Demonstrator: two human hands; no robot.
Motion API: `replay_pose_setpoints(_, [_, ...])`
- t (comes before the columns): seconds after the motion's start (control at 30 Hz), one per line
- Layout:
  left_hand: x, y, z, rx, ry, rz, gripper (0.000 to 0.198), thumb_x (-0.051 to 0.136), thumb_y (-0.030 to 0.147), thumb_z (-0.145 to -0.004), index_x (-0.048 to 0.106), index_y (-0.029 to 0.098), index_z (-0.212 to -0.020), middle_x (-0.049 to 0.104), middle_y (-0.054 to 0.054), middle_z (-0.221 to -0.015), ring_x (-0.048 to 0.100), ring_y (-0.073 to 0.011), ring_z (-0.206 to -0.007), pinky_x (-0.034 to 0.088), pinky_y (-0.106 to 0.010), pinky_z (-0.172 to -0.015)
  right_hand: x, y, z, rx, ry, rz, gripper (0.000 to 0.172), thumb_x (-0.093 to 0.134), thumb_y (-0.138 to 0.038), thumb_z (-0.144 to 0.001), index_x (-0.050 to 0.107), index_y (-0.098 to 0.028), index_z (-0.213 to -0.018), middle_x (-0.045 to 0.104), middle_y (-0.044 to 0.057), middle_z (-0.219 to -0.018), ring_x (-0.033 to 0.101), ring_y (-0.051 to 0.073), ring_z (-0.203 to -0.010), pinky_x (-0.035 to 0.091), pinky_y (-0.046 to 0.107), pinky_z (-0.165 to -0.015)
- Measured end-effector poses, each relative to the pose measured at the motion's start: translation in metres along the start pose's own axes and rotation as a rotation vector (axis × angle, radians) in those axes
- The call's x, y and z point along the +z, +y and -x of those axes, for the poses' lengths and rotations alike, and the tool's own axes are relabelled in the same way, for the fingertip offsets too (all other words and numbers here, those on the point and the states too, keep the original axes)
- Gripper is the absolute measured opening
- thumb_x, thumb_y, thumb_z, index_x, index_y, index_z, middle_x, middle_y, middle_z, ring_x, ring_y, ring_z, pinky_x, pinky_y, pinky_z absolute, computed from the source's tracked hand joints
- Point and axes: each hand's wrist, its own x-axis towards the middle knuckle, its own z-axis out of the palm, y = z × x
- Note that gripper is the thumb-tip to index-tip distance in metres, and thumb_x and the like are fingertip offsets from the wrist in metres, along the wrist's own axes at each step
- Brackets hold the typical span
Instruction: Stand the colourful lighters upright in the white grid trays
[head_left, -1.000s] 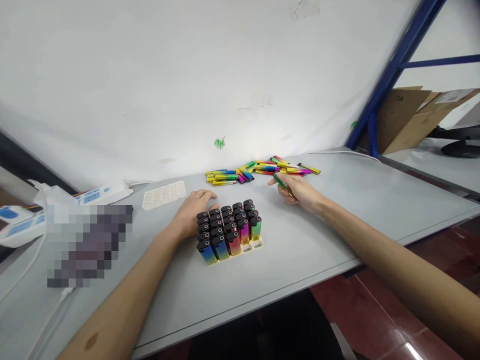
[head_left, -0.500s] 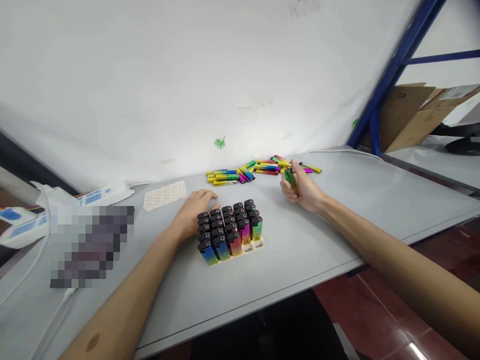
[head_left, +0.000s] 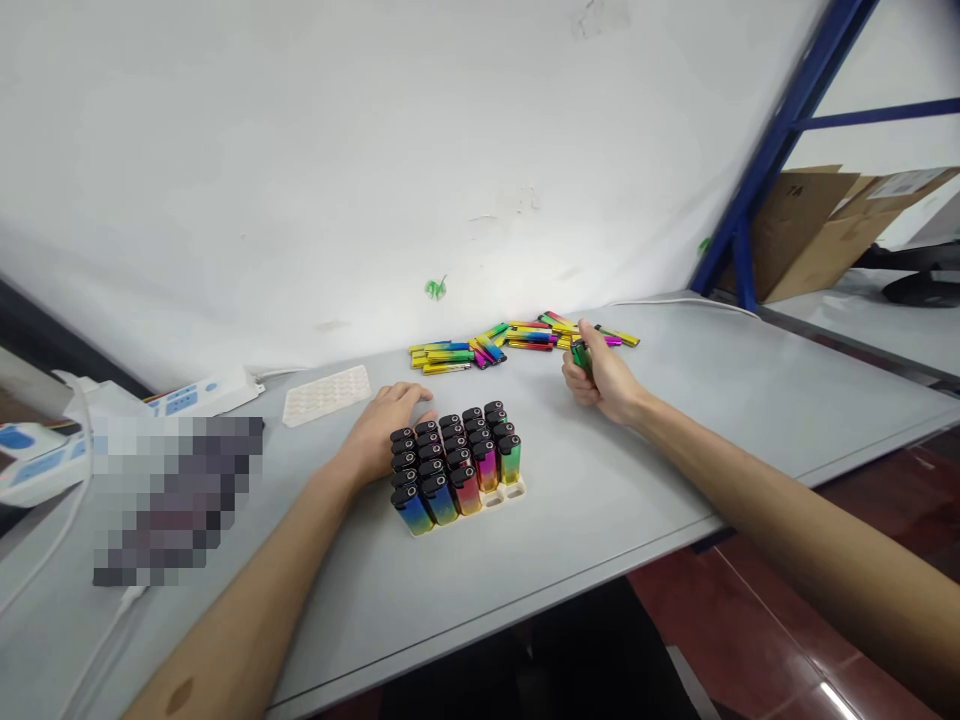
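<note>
Green lighter (head_left: 583, 360): glossy, clamped in right grip (head_left: 601, 376)
Left grip (head_left: 379, 425): loosely apart
Tray (head_left: 505, 495): two oval slots open
Surface (head_left: 577, 520): smooth, straight-edged

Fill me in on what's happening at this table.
A person's right hand holds a green lighter. The left hand rests on the table beside a white rack; whether they touch is hard to tell. Black-topped lighters stand upright in the rack, with two slots showing at its near right corner. Loose lighters lie by the wall.
</note>
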Motion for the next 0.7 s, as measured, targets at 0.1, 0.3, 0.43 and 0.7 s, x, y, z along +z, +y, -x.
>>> replay_pose_setpoints(0.1, [0.0003,-0.0004,-0.0002,0.005,0.004,0.003,0.041,0.039,0.043,-0.094,0.057,0.017,-0.120,0.057,-0.012,-0.127,0.047,-0.0289,-0.120,0.040,-0.044,-0.104,-0.0005,0.0006,-0.0005,0.001,0.008,0.011,0.060,0.038,-0.066,-0.089,0.028,-0.021,-0.049,0.020,-0.006,-0.047,0.014,0.006,-0.039,0.010,0.023,-0.038])
replay_pose_setpoints(0.3, [0.0013,-0.0016,-0.0003,0.007,0.013,0.005,0.041,0.039,0.044,-0.094,0.057,0.018,-0.119,0.057,-0.012,-0.127,0.048,-0.0290,-0.119,0.041,-0.044,-0.103,-0.0015,0.0024,-0.0028,-0.017,0.026,0.005,0.052,0.036,-0.050,-0.091,0.029,-0.021,-0.048,0.022,-0.005,-0.043,0.014,0.007,-0.038,0.012,0.023,-0.038])
replay_pose_setpoints(0.43, [0.0021,-0.0034,-0.0010,0.014,0.017,0.003,0.040,0.039,0.045,-0.094,0.057,0.019,-0.118,0.058,-0.011,-0.127,0.048,-0.0289,-0.120,0.041,-0.045,-0.104,-0.0009,0.0033,-0.0026,-0.058,0.053,0.030,0.057,0.036,-0.060,-0.091,0.033,-0.021,-0.050,0.024,-0.005,-0.045,0.017,0.008,-0.039,0.013,0.024,-0.039])
replay_pose_setpoints(0.7, [0.0027,-0.0041,-0.0005,0.012,0.019,-0.002,0.041,0.039,0.045,-0.094,0.057,0.019,-0.119,0.058,-0.011,-0.126,0.049,-0.0287,-0.120,0.041,-0.043,-0.102,0.0007,0.0050,0.0018,-0.275,-0.046,0.308,0.046,0.058,-0.065,-0.083,0.060,-0.019,-0.077,0.051,0.000,-0.072,0.043,0.012,-0.063,0.034,0.027,-0.058])
